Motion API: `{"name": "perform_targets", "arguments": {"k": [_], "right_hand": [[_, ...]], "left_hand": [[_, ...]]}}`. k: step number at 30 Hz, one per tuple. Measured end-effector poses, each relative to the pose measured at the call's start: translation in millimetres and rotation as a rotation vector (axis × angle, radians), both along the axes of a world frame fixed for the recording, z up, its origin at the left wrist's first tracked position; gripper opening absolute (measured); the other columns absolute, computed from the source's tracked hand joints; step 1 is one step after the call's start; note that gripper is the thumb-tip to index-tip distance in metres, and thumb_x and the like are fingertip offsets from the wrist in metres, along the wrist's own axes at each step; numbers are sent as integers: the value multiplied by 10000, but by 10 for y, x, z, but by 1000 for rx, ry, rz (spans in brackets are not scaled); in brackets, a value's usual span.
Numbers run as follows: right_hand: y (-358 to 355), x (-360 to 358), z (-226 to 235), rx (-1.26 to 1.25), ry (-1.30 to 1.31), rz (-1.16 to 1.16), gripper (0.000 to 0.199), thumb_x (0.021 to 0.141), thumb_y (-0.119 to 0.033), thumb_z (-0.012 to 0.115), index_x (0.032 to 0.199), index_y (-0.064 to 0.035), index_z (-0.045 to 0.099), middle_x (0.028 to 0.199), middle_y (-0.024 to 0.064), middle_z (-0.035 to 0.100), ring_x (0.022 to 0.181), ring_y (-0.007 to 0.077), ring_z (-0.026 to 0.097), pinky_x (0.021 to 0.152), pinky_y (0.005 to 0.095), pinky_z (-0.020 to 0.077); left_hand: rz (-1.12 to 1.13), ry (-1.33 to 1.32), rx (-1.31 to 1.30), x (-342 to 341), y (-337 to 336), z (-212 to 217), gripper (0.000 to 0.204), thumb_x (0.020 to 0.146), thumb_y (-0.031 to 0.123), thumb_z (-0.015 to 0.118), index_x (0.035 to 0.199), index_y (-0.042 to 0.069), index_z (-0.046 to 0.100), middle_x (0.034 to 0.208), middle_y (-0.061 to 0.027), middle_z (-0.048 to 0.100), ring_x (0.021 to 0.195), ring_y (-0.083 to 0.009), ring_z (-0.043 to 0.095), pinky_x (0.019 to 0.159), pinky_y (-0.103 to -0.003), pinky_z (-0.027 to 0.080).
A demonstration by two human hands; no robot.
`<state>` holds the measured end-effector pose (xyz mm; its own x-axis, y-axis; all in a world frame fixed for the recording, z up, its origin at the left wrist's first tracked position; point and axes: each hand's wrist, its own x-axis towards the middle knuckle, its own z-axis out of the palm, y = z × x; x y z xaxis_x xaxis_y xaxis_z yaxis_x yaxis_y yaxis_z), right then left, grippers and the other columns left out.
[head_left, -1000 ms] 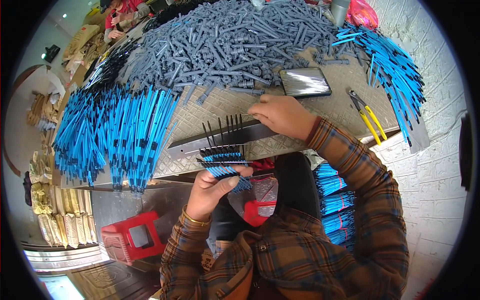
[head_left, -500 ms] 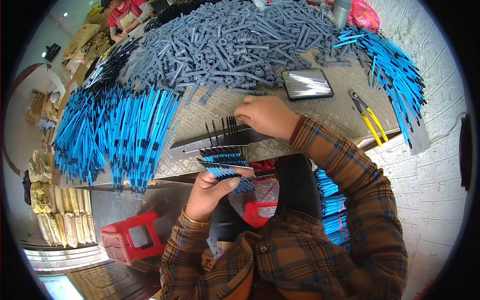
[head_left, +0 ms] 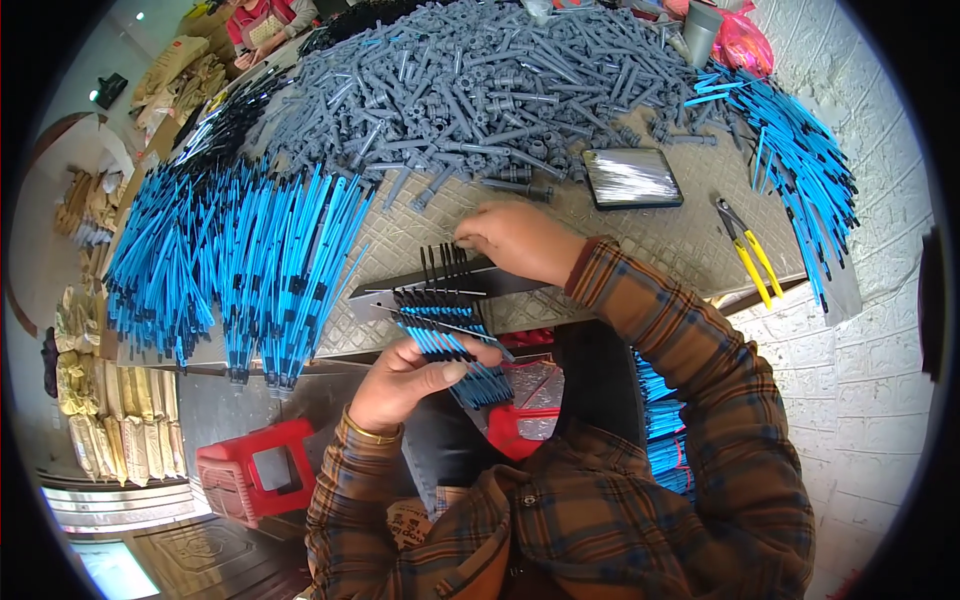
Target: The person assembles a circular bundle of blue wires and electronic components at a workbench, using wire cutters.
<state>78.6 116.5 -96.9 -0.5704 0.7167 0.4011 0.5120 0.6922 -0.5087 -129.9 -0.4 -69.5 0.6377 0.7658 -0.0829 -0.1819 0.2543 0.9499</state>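
My left hand [head_left: 405,385] grips a flat row of thin blue sticks [head_left: 440,342] with black joints, held at the table's front edge. Thin metal wires cross the row, and its black tips point up and away from me. Close by those tips is my right hand [head_left: 520,243], its fingers pinched together; whatever they hold is too small or hidden to make out. Behind the row, a dark grey bar [head_left: 515,281] lies along the front of the table under my right hand.
Grey plastic pieces [head_left: 450,90] form a large heap at the back. Blue sticks lie left [head_left: 240,270] and right [head_left: 800,160]. A black tray of silver wires [head_left: 635,178] and yellow-handled cutters [head_left: 750,255] are at right. A red stool [head_left: 262,470] stands below left; another person [head_left: 265,30] sits far left.
My right hand has shifted slightly left along the black tips, still pinched. My left hand keeps its grip on the row. The whole view has shifted a little.
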Motion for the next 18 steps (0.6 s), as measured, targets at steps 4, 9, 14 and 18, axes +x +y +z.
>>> {"name": "perform_targets", "arguments": {"k": [4, 9, 14, 18], "right_hand": [[35, -97, 11, -179, 47, 47, 166, 850, -177, 565, 929, -43, 623, 859, 150, 622, 800, 338, 600, 694, 404, 470], [86, -178, 36, -203, 84, 86, 172, 860, -200, 535, 895, -57, 624, 838, 158, 630, 789, 352, 589, 686, 432, 456], [119, -194, 136, -227, 24, 120, 197, 863, -213, 537, 959, -73, 636, 884, 148, 634, 838, 336, 597, 725, 419, 465], [137, -201, 167, -226, -99, 112, 219, 870, -213, 546, 1010, -71, 636, 931, 140, 631, 893, 315, 599, 763, 392, 472]], "left_hand": [[-57, 37, -2, -73, 34, -4, 257, 885, 94, 553, 1114, -18, 585, 1107, -116, 616, 1023, -186, 578, 914, -322, 434], [-95, 33, -25, -113, 61, 0, 263, 886, 110, 561, 1114, -19, 585, 1113, -115, 612, 1025, -185, 574, 912, -319, 433], [-141, 16, -6, -149, 100, 24, 271, 885, 122, 567, 1115, -19, 586, 1117, -118, 608, 1029, -188, 569, 917, -321, 428], [-173, 21, 18, -179, 137, 27, 279, 884, 133, 569, 1116, -20, 586, 1121, -124, 605, 1041, -195, 564, 930, -329, 418]]}}
